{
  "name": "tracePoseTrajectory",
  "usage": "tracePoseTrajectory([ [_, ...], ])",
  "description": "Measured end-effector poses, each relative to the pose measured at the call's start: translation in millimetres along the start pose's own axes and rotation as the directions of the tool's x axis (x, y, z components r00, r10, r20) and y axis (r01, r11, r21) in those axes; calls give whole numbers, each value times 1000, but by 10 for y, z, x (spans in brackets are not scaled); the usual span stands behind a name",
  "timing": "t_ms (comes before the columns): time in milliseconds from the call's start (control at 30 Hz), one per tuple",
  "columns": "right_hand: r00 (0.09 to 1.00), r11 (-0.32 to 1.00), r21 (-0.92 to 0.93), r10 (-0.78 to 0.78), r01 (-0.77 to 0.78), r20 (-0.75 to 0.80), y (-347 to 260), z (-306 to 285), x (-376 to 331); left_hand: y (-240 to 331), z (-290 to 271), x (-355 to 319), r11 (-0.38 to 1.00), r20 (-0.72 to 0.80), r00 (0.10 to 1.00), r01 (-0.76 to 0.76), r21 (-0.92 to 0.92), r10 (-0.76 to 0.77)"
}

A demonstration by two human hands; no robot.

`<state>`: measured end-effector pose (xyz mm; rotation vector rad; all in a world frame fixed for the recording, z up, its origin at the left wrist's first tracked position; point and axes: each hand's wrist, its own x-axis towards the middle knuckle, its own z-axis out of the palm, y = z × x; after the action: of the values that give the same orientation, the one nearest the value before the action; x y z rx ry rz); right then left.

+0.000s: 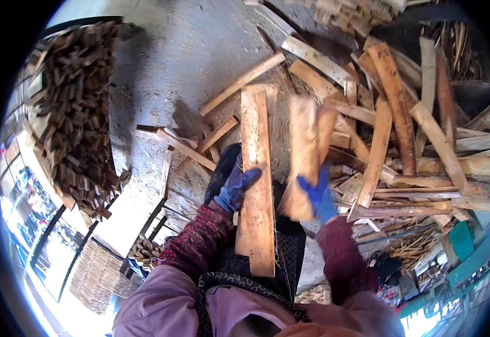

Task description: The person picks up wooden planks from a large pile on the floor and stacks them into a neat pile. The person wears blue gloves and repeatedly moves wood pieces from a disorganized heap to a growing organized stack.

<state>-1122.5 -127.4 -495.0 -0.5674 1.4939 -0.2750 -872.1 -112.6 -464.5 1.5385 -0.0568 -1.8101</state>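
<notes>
Both my hands wear blue gloves. My left hand (238, 185) is closed on the left edge of a long, pale wooden slab (256, 224), with its thumb laid over the front face. The slab stands nearly lengthwise before my body, its lower end over my lap. A second wooden piece seems to lie just behind its upper right edge. To the right, my right hand (319, 194) grips the right side of a shorter wooden slab (301, 146), which tilts a little and is smeared by motion. The two slabs are apart.
Rough split wood (391, 112) lies in a tangled heap on my right. Several loose sticks (242, 84) are scattered on the dusty concrete floor (200, 39). At the far left rises a tall stack of cut wood pieces (82, 112). A green object (461, 240) is at the lower right.
</notes>
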Motion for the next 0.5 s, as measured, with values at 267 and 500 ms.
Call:
tracePoseTrajectory([
  [267, 926, 973, 228, -100, 15, 364, -950, 1252, -1801, 811, -388, -1759, 978, -7, 979, -205, -47, 205],
  [500, 767, 898, -175, -229, 404, 599, -1666, 2610, -2289, 1167, -1425, -2727, 864, -267, 899, -418, -282, 347],
])
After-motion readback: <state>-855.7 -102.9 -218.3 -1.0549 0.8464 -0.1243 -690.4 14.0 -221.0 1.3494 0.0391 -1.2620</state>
